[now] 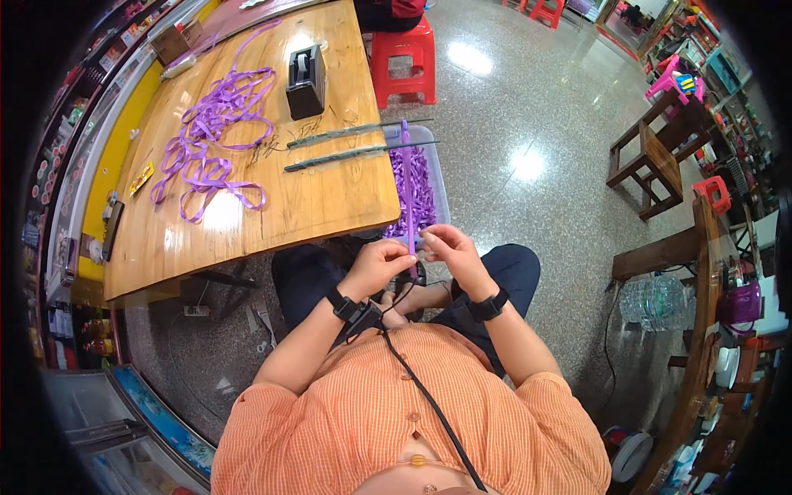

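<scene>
A purple ribbon [407, 186] runs from the dark green rods down toward my lap. My left hand [386, 264] is closed, pinching the ribbon near its lower end. Just right of the ribbon, my right hand [455, 254] has its thumb and fingertips drawn together; whatever is between them is too small to make out. Two dark green rods, the far rod [346, 131] and the near rod [346, 157], lie on the wooden table [330, 210] and stick out past its right edge. Below them stands a clear plastic bin [442, 177] with many purple ribbon pieces [422, 194].
Loose purple ribbon [216, 115] lies tangled on the table, beside a black tape dispenser [306, 82]. A red stool [404, 62] stands past the table, with a person seated there. To the right are a wooden chair [652, 161] and large clear bottles [656, 303].
</scene>
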Action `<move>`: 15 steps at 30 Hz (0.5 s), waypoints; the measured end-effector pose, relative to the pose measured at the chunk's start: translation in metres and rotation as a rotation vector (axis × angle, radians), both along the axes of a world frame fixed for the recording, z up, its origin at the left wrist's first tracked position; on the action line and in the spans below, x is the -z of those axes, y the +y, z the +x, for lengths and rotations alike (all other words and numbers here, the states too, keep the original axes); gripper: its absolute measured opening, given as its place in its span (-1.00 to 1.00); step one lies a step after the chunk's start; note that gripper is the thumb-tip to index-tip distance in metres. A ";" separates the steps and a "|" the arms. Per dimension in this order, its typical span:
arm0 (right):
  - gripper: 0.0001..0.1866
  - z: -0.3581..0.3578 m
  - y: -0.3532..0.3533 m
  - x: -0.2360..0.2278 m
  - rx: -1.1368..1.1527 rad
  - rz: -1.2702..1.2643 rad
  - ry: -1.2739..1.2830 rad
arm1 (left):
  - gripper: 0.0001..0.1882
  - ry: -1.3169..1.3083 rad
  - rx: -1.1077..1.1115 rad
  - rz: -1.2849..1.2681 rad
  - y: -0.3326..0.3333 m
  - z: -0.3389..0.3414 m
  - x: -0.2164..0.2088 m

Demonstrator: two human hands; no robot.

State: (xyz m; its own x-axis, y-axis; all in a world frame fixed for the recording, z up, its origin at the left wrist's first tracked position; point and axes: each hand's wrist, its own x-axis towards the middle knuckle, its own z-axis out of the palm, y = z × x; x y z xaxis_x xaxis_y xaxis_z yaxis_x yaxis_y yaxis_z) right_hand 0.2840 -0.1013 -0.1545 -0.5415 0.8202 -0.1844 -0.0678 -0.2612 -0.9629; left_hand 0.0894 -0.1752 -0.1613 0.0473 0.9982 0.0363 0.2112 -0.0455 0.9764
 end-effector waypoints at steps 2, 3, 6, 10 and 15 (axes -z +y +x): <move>-0.72 -0.011 0.002 -0.010 -0.017 0.043 -0.003 | -0.83 -0.009 0.004 -0.018 -0.003 0.000 -0.003; -0.74 -0.017 0.004 -0.017 -0.034 0.086 -0.008 | -0.84 -0.019 0.010 -0.035 -0.004 0.000 -0.006; -0.74 -0.034 0.021 -0.022 -0.059 -0.006 0.058 | -0.87 -0.061 0.014 -0.015 -0.005 0.002 -0.007; -0.76 -0.054 0.051 -0.030 -0.031 -0.122 0.181 | -0.86 -0.094 0.005 -0.028 -0.004 0.004 -0.002; -0.80 -0.079 0.087 -0.056 0.070 0.017 0.215 | -0.85 -0.084 -0.041 -0.031 -0.003 0.007 0.003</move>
